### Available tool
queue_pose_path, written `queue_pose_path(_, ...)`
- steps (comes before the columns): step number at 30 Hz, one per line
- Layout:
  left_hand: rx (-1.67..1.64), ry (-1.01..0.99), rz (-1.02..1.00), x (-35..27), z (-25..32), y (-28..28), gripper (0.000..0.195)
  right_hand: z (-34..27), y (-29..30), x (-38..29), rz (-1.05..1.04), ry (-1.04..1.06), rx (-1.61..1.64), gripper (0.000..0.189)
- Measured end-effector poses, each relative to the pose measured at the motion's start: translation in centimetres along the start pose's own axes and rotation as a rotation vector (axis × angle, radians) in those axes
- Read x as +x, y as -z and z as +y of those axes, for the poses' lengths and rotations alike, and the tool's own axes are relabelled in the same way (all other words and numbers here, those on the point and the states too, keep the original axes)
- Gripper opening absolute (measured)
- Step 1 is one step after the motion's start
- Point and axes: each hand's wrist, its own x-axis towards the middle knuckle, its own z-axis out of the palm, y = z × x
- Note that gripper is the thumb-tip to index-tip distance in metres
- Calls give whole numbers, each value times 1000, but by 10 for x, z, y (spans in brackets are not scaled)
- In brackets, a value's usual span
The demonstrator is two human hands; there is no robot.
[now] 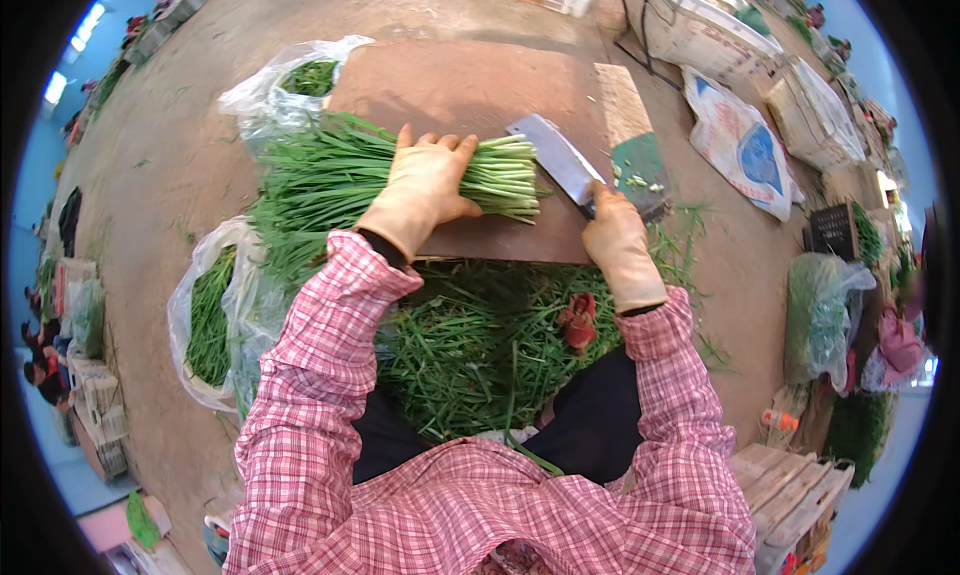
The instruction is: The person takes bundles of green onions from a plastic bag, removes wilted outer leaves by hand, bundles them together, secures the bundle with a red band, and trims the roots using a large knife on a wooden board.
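Note:
A thick bunch of garlic chives lies across a brown board, its pale cut ends pointing right and its leaves hanging over the left edge. My left hand, in a cream rubber glove, grips the bunch from above near the pale ends. In my gloved right hand is the handle of a cleaver. Its broad blade lies over the board, right of the stalk ends and apart from most of them. Small pale trimmings are scattered on a green patch at the board's right.
Plastic bags of chives stand left of the board, one far and one near. Loose leaves cover the floor between my legs. A printed sack and wrapped crates lie right. People work along both walls.

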Motion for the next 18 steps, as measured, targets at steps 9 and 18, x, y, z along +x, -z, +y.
queue_pose_path(9,-13,-62,41,20,7,-29,116,-21,-3,-40,-35,-253,582,42)
queue_pose_path(18,-22,92,-136,35,28,-13,78,-59,16,-92,242,-16,703,34)
